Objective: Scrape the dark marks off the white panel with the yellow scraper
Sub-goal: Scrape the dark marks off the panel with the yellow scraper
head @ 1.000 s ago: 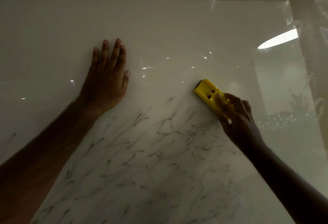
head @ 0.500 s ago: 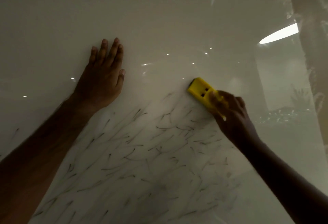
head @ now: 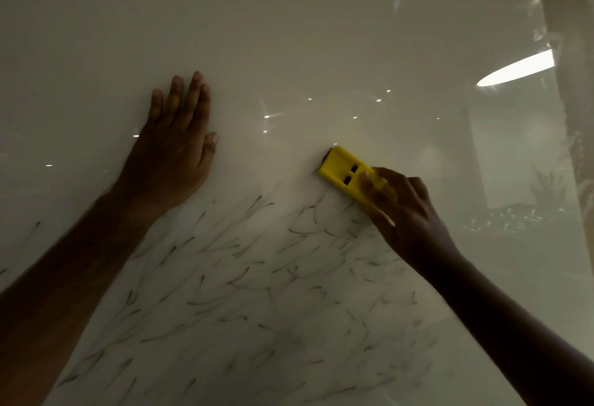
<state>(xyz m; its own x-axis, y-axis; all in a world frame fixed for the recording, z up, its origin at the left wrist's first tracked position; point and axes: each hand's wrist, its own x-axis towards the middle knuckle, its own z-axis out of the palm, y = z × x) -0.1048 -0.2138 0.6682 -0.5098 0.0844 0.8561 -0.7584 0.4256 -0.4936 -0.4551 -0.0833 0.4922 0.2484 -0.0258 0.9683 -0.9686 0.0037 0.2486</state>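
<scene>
Many dark marks (head: pixel 257 277) could be missed on the white panel (head: pixel 289 52) if the yellow scraper (head: pixel 348 174), gripped in the right hand (head: pixel 408 216), is tilted, while the left hand (head: pixel 173 151) is pressed flat, fingers together.

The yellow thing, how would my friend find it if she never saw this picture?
Start at the big white panel, then follow the right hand up to its fingertips. It grips the yellow scraper, a small block just above the dark marks. It is the only brightly coloured thing there.

White panel (head: pixel 289 45): dark marks (head: pixel 257 277), yellow scraper (head: pixel 348 174).
</scene>
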